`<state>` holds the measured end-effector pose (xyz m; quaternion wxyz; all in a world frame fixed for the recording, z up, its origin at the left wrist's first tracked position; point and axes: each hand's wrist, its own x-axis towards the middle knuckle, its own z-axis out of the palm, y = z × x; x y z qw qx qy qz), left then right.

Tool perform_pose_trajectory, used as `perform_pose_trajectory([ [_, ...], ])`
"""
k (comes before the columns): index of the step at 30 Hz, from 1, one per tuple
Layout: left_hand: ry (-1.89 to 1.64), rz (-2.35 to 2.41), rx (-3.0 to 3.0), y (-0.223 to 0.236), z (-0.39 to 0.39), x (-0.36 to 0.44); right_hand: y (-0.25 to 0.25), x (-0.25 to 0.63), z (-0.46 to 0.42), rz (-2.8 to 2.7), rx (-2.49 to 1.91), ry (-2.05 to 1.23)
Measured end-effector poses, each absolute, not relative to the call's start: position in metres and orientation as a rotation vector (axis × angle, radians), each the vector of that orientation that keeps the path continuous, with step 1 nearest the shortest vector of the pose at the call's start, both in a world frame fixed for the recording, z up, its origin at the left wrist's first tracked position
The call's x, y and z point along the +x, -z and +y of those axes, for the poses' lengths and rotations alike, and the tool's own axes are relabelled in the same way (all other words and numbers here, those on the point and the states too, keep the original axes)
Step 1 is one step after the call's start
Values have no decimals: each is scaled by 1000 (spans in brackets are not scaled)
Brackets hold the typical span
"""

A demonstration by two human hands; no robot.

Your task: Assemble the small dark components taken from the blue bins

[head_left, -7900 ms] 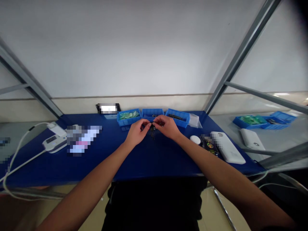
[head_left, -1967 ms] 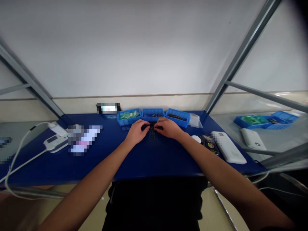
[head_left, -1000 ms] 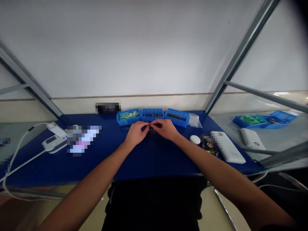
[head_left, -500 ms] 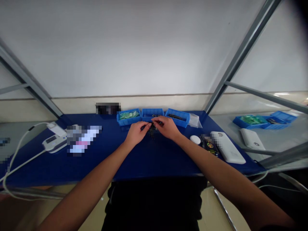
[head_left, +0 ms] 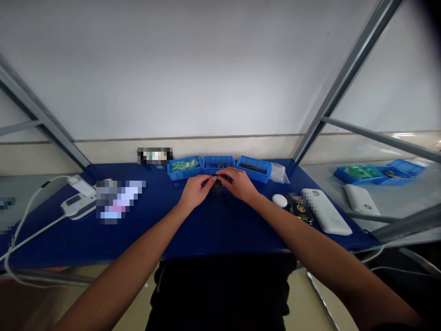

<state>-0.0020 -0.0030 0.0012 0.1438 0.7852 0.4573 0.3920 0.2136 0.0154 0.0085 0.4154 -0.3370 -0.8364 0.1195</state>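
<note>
Both my hands meet over the far middle of the blue table [head_left: 213, 230]. My left hand [head_left: 195, 191] and my right hand [head_left: 237, 183] pinch a small black part with thin pins [head_left: 217, 186] between their fingertips, just in front of the middle blue bin [head_left: 218, 162]. The part is too small to name. A blue bin with green boards [head_left: 183, 167] stands to the left of it and a blue bin with dark parts [head_left: 254, 167] to the right.
A white device with a cable [head_left: 76, 202] lies at the left. A white round thing [head_left: 279, 200], a dark packet [head_left: 300, 208] and a long white case [head_left: 325, 211] lie at the right. Metal frame posts [head_left: 341, 78] rise at both sides. More blue bins [head_left: 379, 174] stand on the neighbouring bench.
My hands stay together at the same spot; only the fingertips shift a little around the small black part.
</note>
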Motion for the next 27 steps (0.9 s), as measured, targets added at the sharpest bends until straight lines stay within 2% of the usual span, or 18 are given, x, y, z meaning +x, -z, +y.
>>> perform_pose_trajectory([
  [27,-1237,1215,2252,6,3,-3,-2,209,17,-1962,-920,-593],
])
